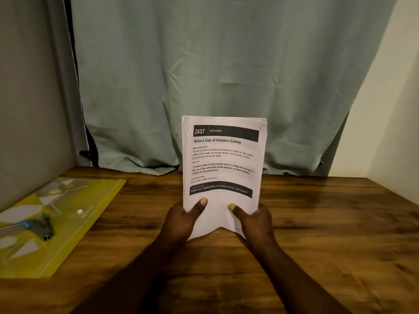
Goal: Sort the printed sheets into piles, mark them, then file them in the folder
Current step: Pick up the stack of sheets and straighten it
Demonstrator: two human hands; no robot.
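Observation:
A stack of printed sheets [223,159] stands nearly upright above the middle of the wooden table [317,223]. Its top page is headed "2437 KITCHEN, Brew a Cup of Instant Coffee". My left hand [181,219] grips the stack's lower left corner, thumb on the front. My right hand [254,220] grips the lower right corner the same way. The bottom edge bows up between the two hands. A yellow-green plastic folder [74,223] with a white snap button lies flat at the table's left. A small grey and blue object [42,226], perhaps a marker or stapler, rests on the folder.
A grey-green curtain [226,75] hangs behind the table's far edge. A grey wall panel [29,98] closes off the left side and a pale wall [390,121] the right. Bare wood surrounds the hands.

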